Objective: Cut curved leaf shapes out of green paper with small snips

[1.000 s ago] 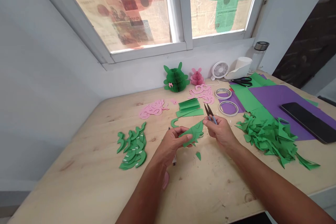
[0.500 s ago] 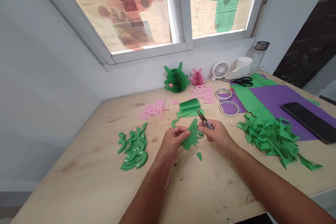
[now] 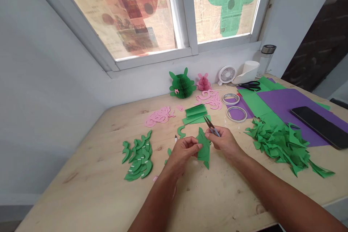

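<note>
My left hand (image 3: pixel 183 154) pinches a cut piece of green paper (image 3: pixel 203 148) at its left edge. The paper hangs nearly upright between my hands. My right hand (image 3: pixel 224 141) grips small thread snips (image 3: pixel 211 126) with blue handles, their dark blades pointing up and away from the paper. The snips' tips are just above the paper's top and look apart from it. A green paper crescent (image 3: pixel 181 131) lies on the wooden table (image 3: pixel 81 181) just beyond my left hand. A pen tip (image 3: pixel 175 138) pokes out nearby, its body hidden.
Beyond my hands lie folded green paper (image 3: pixel 195 113) and pink cutouts (image 3: pixel 159 116). Green crescents (image 3: pixel 137 157) sit left, and a heap of green offcuts (image 3: pixel 280 144) lies right on purple sheets (image 3: pixel 288 105). Tape rolls (image 3: pixel 230 99), black scissors (image 3: pixel 250 86) and a phone (image 3: pixel 317 127) lie farther back.
My hands have drawn closer together, and the green paper has turned more upright between them. The snips have tilted slightly, and the view has shifted a little.
</note>
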